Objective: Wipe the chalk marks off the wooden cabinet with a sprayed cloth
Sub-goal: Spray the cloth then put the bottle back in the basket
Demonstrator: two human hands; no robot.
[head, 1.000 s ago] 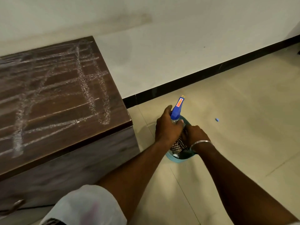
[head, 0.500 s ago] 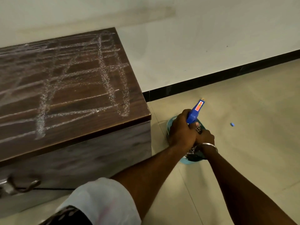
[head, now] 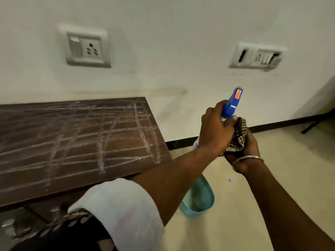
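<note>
The dark wooden cabinet (head: 76, 142) fills the left, its top crossed by white chalk marks (head: 101, 156). To its right, raised in the air, my left hand (head: 215, 131) grips a spray bottle with a blue trigger head (head: 232, 104); most of the bottle's body is hidden behind the hand. My right hand (head: 244, 151), with a metal bangle at the wrist, holds a bunched checked cloth (head: 237, 136) right against the bottle, just under the nozzle.
A light blue bucket (head: 199, 198) stands on the tiled floor below my arms, beside the cabinet's right end. A small blue scrap (head: 230, 180) lies on the floor. Two socket plates (head: 87, 48) (head: 257, 56) sit on the white wall behind.
Both hands have lifted the spray bottle and the cloth out of the bucket up to chest height. My view has tilted up, bringing the wall sockets into sight.
</note>
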